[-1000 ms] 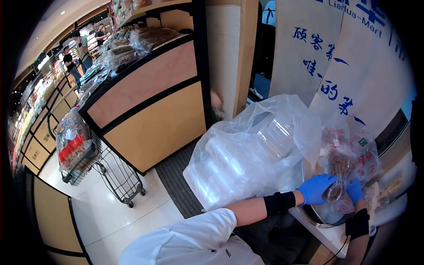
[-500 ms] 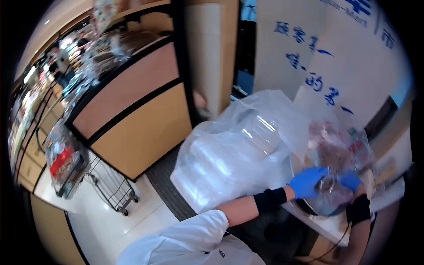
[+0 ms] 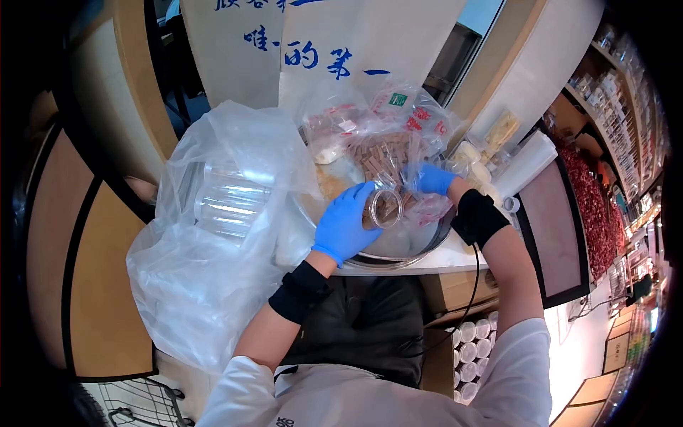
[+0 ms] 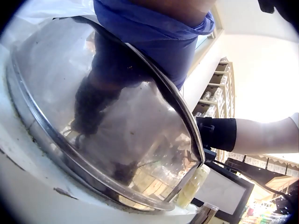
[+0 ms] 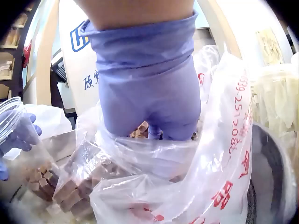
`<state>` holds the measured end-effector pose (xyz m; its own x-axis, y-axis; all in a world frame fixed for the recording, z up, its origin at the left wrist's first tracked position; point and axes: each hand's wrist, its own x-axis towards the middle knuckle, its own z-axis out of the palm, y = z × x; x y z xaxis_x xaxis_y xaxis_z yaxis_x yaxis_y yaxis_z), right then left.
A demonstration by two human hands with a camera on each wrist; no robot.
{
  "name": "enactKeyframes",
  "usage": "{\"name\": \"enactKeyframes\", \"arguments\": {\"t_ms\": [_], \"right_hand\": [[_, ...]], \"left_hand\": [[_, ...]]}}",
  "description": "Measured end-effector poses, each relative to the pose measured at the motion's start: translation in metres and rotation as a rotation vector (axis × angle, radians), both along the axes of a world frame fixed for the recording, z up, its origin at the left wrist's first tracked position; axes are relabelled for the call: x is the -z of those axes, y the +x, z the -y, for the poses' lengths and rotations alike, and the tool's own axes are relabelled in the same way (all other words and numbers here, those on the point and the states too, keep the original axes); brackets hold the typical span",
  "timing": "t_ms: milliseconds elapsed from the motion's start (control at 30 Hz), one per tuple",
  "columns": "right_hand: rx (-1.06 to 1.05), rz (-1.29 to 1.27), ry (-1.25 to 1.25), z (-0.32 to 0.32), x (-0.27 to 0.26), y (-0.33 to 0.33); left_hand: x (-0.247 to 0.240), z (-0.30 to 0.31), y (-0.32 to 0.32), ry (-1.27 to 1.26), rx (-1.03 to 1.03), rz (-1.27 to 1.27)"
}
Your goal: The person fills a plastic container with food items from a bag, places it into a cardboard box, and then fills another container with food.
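In a blue glove, my left hand (image 3: 344, 225) grips a clear round jar (image 3: 386, 208) above the rim of a wide steel bowl (image 3: 405, 257). Brown block-shaped pieces (image 3: 384, 156) lie in a clear plastic bag with red print (image 3: 427, 117) in the bowl. My gloved right hand (image 3: 435, 179) is at the bag's right side. The right wrist view shows that right hand (image 5: 149, 88) reaching down into the bag among the brown pieces (image 5: 74, 191), its fingertips mostly hidden. In the left wrist view the bowl's shiny side (image 4: 126, 135) fills much of the picture below the left glove (image 4: 154, 37).
A large translucent bag (image 3: 206, 285) holding clear containers (image 3: 235, 199) stands at the left. Right of the bowl are pale packaged goods (image 3: 501, 132) and a white roll (image 3: 530, 160). Below the table, a cardboard box holds several stacked white-rimmed cups (image 3: 467, 352). A banner (image 3: 356, 43) hangs behind.
The head view has swung right and down, bringing the bowl to the middle. The left hand still grips the jar, and the right hand remains by the bag.
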<state>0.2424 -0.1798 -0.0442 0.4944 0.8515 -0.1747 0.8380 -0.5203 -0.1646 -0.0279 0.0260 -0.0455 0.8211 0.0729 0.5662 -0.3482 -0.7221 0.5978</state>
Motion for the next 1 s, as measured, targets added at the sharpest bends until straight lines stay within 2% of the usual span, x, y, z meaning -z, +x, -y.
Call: {"name": "enactKeyframes", "arguments": {"t_ms": [67, 167, 267, 333, 367, 433, 467, 533, 567, 633, 667, 733, 767, 833, 1000], "right_hand": [[-0.068, 0.047, 0.028, 0.0, 0.001, 0.003], [-0.043, 0.089, 0.05, 0.0, -0.002, -0.006], [0.024, 0.061, 0.177, 0.0, -0.018, -0.023], [0.205, 0.103, 0.135, 0.001, -0.032, -0.036], [0.203, 0.099, 0.131, 0.0, -0.044, -0.046], [0.361, 0.027, 0.266, 0.0, -0.068, -0.065], [0.356, 0.027, 0.253, 0.003, -0.074, -0.066], [0.333, 0.095, 0.436, 0.013, -0.086, -0.068], [0.336, 0.094, 0.416, 0.012, -0.094, -0.077], [0.302, 0.063, 0.819, 0.015, -0.106, -0.101], [0.321, 0.065, 0.799, 0.016, -0.112, -0.117], [0.289, -0.265, 0.823, 0.008, -0.121, -0.151], [0.299, -0.264, 0.814, 0.006, -0.12, -0.167], [0.269, -0.487, 0.76, 0.006, -0.113, -0.196], [0.132, -0.345, 0.54, 0.003, -0.087, -0.212]], "left_hand": [[-0.003, 0.0, -0.001, -0.003, -0.012, -0.006], [-0.001, -0.001, 0.001, -0.004, -0.014, -0.022], [0.001, -0.001, 0.003, 0.005, -0.014, -0.009], [0.002, -0.002, 0.002, -0.009, -0.006, -0.009], [0.003, -0.003, 0.001, -0.013, -0.008, -0.013], [0.005, -0.002, 0.001, -0.015, -0.009, 0.006], [0.004, -0.002, 0.002, -0.028, -0.014, 0.004], [0.003, -0.003, 0.002, -0.047, 0.023, -0.01], [0.003, -0.005, 0.003, -0.067, 0.025, -0.015], [0.003, -0.005, 0.004, 0.0, 0.017, -0.039], [0.0, -0.003, 0.002, 0.023, -0.026, -0.056], [0.001, -0.006, 0.005, -0.01, 0.053, -0.094], [0.003, -0.008, 0.007, -0.034, 0.116, -0.132], [0.007, -0.008, 0.008, -0.017, 0.124, -0.119], [-0.002, -0.012, 0.007, -0.112, 0.18, -0.209]]}}
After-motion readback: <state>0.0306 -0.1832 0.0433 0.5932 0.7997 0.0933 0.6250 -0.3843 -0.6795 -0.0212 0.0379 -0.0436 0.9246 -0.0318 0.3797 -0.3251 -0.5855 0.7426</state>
